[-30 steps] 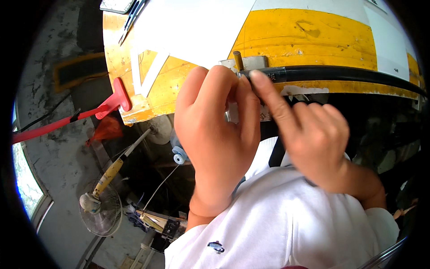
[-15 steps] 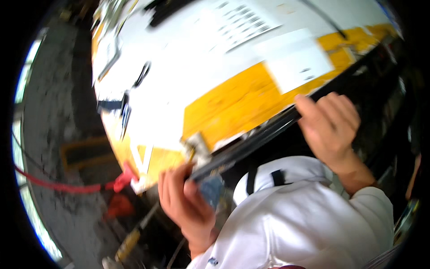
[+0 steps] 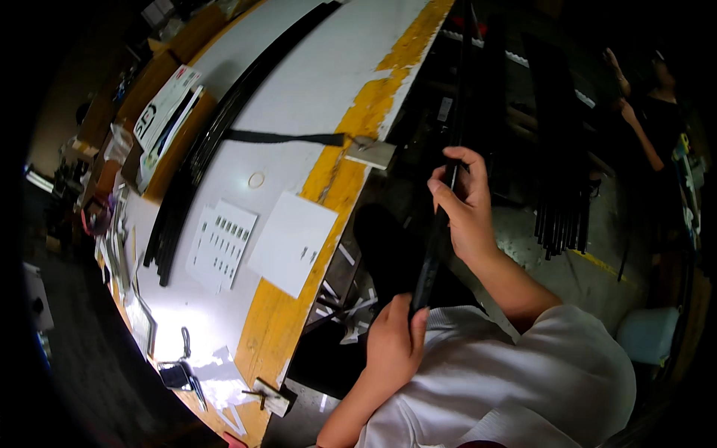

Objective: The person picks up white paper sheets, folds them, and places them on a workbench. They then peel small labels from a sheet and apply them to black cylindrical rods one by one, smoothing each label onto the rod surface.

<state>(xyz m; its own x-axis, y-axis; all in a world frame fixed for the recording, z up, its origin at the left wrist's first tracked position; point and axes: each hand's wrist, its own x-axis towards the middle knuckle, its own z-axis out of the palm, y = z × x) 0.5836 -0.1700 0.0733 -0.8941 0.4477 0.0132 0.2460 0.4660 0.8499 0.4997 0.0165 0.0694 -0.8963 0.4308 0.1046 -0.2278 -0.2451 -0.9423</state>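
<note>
A long, thin black bar (image 3: 431,269) is held in both my hands, off the table's right side, its far part reaching away from me. My left hand (image 3: 393,342) is wrapped round its near end. Farther up, my right hand (image 3: 469,205) grips it between thumb and curled fingers. Left of the bar, the table (image 3: 291,71) has a worn yellow edge. On it lie a blank-looking white sheet (image 3: 293,243), a sheet with rows of print (image 3: 222,245) and a bundle of long black bars (image 3: 196,157).
A black strap (image 3: 287,137) runs from the bundle to a flat block (image 3: 371,152) at the table edge. An open carton (image 3: 173,138) stands beyond. More black bars (image 3: 556,157) are stacked at right, near another person (image 3: 661,93). A pale bin (image 3: 648,334) sits at lower right.
My view and body have turned right. The bar, earlier alongside the table edge, now points away from me, with both hands still on it. The stacked bars and the other person have come into view.
</note>
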